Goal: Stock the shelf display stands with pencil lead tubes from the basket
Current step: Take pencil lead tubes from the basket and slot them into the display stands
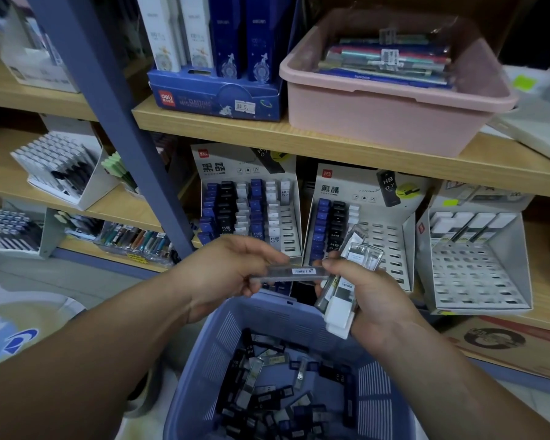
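A blue plastic basket [235, 331] stands below my hands with several pencil lead tubes [267, 395] lying loose in it. My left hand [232, 274] pinches one clear lead tube [294, 272] held crosswise above the basket; my right thumb touches its right end. My right hand [369, 293] grips a bundle of several clear and white-capped tubes [346, 290]. Behind my hands, on the lower shelf, stand two white display stands: the left stand [251, 208] mostly filled with blue, black and white tubes, the right stand [378, 230] filled only in its left columns.
A third, nearly bare white stand [477, 274] stands at the right. A pink bin [388, 112] of pens and a blue product box [216, 96] sit on the upper wooden shelf. A blue-grey upright post [121, 122] runs diagonally left of the stands.
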### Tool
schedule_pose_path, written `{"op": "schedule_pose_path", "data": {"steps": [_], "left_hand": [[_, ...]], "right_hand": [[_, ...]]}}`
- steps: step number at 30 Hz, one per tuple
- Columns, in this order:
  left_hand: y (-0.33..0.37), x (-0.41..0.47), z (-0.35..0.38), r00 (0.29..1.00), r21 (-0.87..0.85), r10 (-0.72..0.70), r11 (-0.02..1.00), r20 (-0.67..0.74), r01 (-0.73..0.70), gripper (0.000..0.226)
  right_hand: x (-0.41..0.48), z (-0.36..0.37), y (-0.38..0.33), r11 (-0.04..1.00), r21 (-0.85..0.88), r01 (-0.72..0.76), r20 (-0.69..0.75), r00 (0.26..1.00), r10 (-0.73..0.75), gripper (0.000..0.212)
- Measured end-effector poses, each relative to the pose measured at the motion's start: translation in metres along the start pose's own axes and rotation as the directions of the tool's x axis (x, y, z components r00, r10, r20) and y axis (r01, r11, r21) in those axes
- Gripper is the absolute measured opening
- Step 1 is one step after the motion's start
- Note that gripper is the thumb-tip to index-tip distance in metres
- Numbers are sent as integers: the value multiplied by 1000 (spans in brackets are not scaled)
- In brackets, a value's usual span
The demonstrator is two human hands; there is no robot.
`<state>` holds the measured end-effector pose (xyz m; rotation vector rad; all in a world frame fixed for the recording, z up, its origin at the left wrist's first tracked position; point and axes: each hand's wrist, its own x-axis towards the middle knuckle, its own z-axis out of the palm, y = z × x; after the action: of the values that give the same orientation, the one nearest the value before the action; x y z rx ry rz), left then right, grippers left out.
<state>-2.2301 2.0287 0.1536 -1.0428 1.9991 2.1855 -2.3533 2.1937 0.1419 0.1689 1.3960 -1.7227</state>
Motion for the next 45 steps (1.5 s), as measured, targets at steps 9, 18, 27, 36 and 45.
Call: {"op": "schedule_pose_path", "data": {"steps": [9, 18, 27, 36, 45], "left_hand": [[1, 2, -2, 978, -348, 208, 916, -7, -198, 33], [2, 1, 9, 921, -177, 389, 908, 13, -380, 31], [7, 20, 24, 944, -159, 317, 931, -91, -328, 27], [7, 29, 25, 889, 157, 389, 920, -242, -360, 12], [45, 82, 1, 710, 513, 594, 773, -380, -372, 6]], "right_hand": [[1, 1, 5, 999, -5, -42, -16, 999, 42, 26], [-3, 4, 4, 988, 45, -145, -19, 989, 146, 15], [-3, -6, 8, 985, 7, -170, -46, 984, 170, 13], [-10, -27, 5, 987, 17, -157, -38, 987, 157, 11], [-12, -41, 0, 993, 30, -116, -14, 993, 116, 15]]}}
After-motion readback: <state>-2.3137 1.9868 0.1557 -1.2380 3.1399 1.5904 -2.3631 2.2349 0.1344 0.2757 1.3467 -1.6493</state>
